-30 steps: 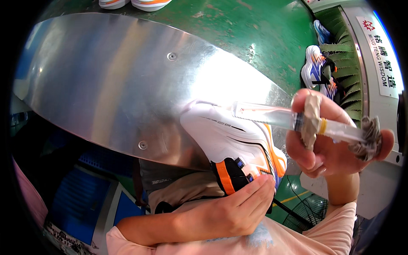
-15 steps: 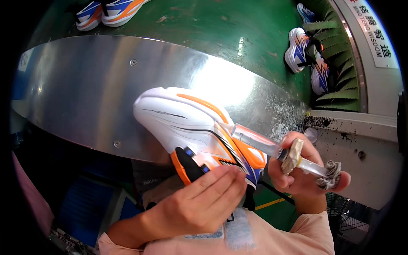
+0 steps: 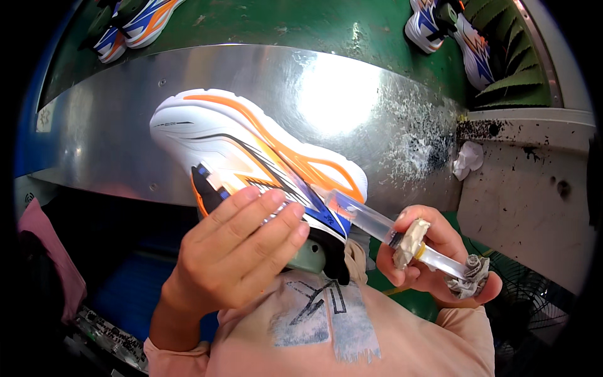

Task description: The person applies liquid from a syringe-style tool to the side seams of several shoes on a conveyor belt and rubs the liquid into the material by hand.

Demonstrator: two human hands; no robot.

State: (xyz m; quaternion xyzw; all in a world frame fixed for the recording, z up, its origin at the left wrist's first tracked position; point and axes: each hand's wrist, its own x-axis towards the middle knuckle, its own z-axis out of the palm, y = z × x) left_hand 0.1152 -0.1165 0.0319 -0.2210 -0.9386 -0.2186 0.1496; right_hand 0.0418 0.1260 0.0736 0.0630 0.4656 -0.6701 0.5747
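My left hand (image 3: 235, 251) grips a white running shoe (image 3: 251, 147) with orange, black and blue trim, held on its side with the thick white sole turned up and away from me. My right hand (image 3: 433, 254) holds a clear plastic syringe (image 3: 377, 223) whose plunger end is wrapped in grey crusted tape. The syringe's tip touches the shoe near the blue toe edge, where upper meets sole. A pale green shoe last shows under my left fingers.
A curved shiny metal panel (image 3: 352, 94) lies behind the shoe, spattered with black specks at its right. Beyond it a green conveyor (image 3: 301, 25) carries more shoes at top left (image 3: 135, 25) and top right (image 3: 452, 31). A crumpled white rag (image 3: 468, 160) sits on a stained white ledge.
The shoe has been turned and lifted to the left, showing more of its sole. My right hand has lowered with the syringe, bringing its tip against the shoe's toe edge.
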